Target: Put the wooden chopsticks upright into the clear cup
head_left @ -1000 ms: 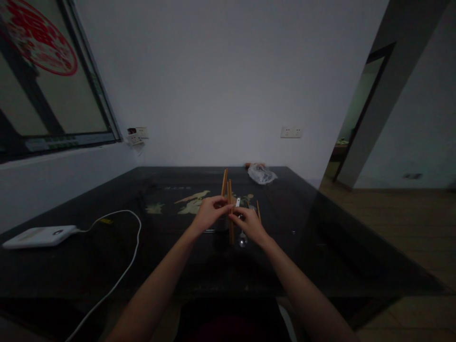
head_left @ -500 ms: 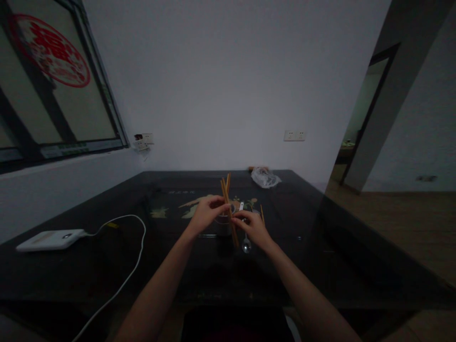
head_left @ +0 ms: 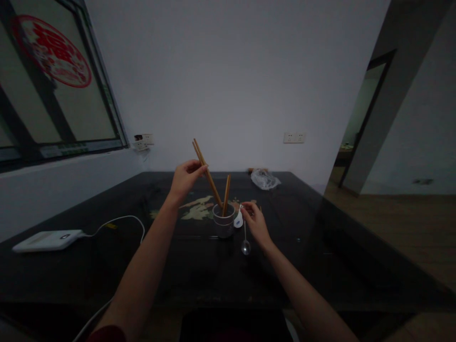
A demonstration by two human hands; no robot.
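While the pair of chopsticks (head_left: 202, 159) is held on a slant with its lower ends inside the cup (head_left: 223, 224), the items are entered as follows.

- Left hand (head_left: 185, 178): raised above the surface (head_left: 320, 247), fingers pinched shut on the upper part of the pair.
- Right hand (head_left: 254, 222): low, just right of the cup, fingers bent beside the white spoon (head_left: 238, 220). Whether anything is gripped cannot be told.
- Single chopstick (head_left: 226, 192): stood in the cup, leaning on its rim.
- Metal spoon (head_left: 245, 243): laid flat on the surface, near the right hand.
- Handling, as judged: the pair is best kept together and guided down along the inner wall. The cup looks light and easily tipped by a sideways push, so it is better steadied at its side. The leaning chopstick should not be knocked.
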